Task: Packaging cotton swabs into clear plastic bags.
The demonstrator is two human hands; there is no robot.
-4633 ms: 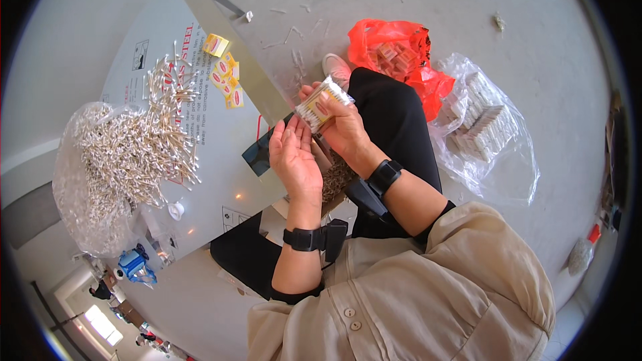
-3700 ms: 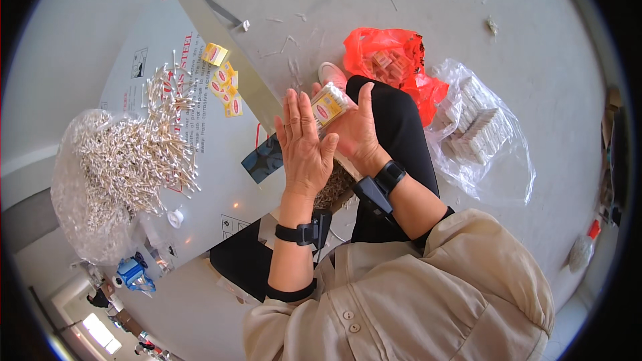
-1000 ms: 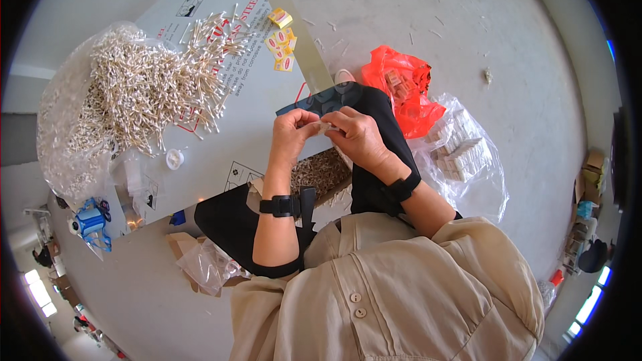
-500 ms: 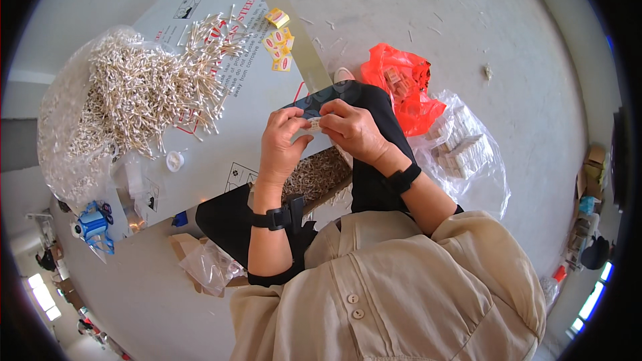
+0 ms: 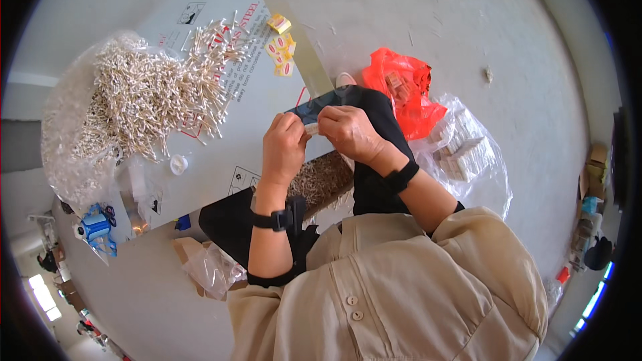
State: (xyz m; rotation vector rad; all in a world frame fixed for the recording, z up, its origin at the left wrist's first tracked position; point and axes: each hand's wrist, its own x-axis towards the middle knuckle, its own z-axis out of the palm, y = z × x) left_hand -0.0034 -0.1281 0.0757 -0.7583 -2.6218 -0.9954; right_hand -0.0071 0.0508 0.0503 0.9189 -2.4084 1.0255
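Above my lap, a small white pack of cotton swabs (image 5: 311, 129) is pinched between my left hand (image 5: 285, 147) and my right hand (image 5: 352, 132). The fingers of both hands are closed on its two ends and cover most of it. Below the hands sits an open box (image 5: 319, 184) full of loose cotton swabs, partly hidden by my left forearm. To the left, a large heap of cotton swabs (image 5: 144, 93) spills from a clear plastic bag (image 5: 63, 127) onto the table.
The metal-topped table (image 5: 221, 154) carries yellow labels (image 5: 281, 53), a small white round container (image 5: 178, 164) and a blue bottle-like object (image 5: 97, 225). On the floor at right lie a red bag (image 5: 418, 110) and a clear bag with white packs (image 5: 465, 157). A cardboard box (image 5: 190, 254) stands lower left.
My left fingers have curled in closer around the pack, and its thumb no longer stands apart. The pack has tilted slightly and shows less between the hands.
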